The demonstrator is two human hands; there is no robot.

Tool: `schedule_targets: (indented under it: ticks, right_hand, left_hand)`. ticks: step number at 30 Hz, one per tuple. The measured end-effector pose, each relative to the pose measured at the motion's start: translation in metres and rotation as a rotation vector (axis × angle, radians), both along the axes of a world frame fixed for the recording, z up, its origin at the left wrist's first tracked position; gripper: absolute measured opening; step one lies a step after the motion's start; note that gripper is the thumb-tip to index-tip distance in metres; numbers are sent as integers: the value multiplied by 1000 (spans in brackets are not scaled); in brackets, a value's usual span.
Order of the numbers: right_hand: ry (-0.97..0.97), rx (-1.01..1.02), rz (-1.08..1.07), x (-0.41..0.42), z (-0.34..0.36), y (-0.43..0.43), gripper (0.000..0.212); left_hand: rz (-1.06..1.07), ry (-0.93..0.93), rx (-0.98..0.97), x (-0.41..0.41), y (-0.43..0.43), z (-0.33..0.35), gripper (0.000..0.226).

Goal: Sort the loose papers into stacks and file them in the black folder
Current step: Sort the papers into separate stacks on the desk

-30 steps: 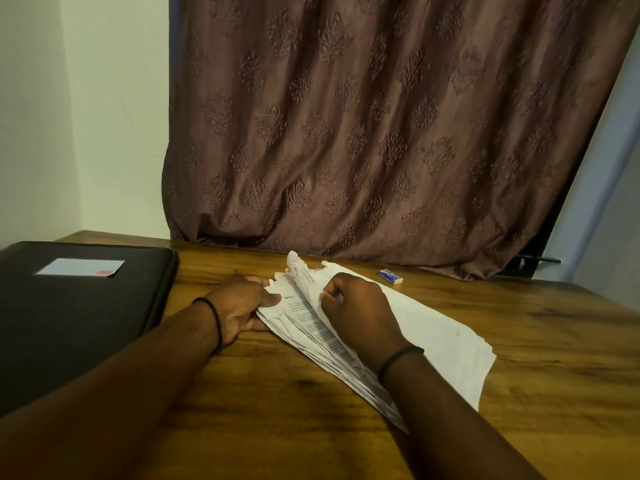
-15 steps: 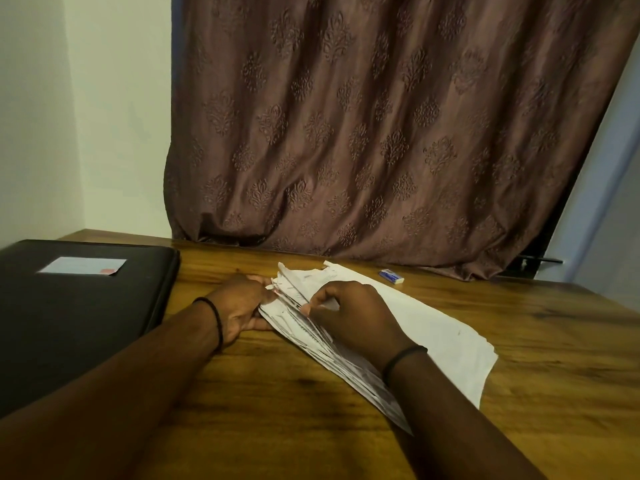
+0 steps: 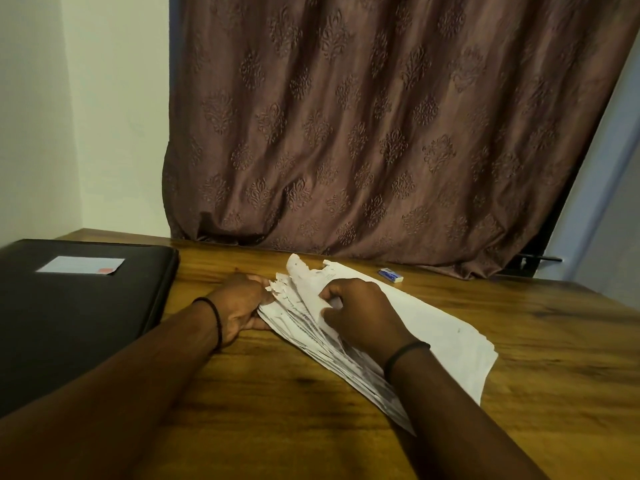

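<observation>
A fanned pile of loose white papers (image 3: 440, 334) lies on the wooden table in front of me. My left hand (image 3: 239, 308) grips the pile's left edge, fingers tucked under the sheets. My right hand (image 3: 360, 315) rests on top of the pile, its thumb and fingers curled round the upper sheets, whose torn far corners lift up. The black folder (image 3: 69, 317) lies closed at the left of the table with a pale label (image 3: 81, 265) on its cover.
A small blue and white eraser (image 3: 390, 274) lies beyond the papers near the brown curtain (image 3: 381, 133). The wooden table (image 3: 554, 358) stretches bare to the right and in front. A white wall stands at the left.
My right hand pressed the raised sheets down half a second ago; now it has lifted the top sheets' far corners again. My left hand stays at the pile's left edge.
</observation>
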State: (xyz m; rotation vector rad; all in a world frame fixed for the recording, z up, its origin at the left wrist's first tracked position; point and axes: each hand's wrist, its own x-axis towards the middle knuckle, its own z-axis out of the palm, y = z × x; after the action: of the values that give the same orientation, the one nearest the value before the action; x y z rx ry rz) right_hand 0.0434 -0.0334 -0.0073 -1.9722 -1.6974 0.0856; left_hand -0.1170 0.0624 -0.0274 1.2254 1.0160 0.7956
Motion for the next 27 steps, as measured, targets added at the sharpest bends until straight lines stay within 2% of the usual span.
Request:
schedule_targets:
  ticks: [5, 13, 18, 21, 24, 27]
  right_hand:
    - [0, 24, -82, 6, 3, 2, 10]
    - [162, 50, -90, 9, -1, 4, 16]
    - [193, 74, -88, 10, 0, 4, 16]
    - [189, 100, -106, 10, 0, 2, 17]
    - [188, 180, -181, 11, 3, -3, 9]
    - [201, 254, -226, 12, 8, -7, 20]
  left_hand:
    - [15, 6, 3, 1, -2, 0, 23]
    - [37, 15, 11, 1, -2, -1, 21]
    - [-42, -16, 27, 0, -4, 0, 30]
    - [-31, 9, 64, 1, -5, -1, 24]
    - [-1, 49, 77, 2, -2, -4, 28]
    - [-7, 49, 80, 2, -2, -4, 27]
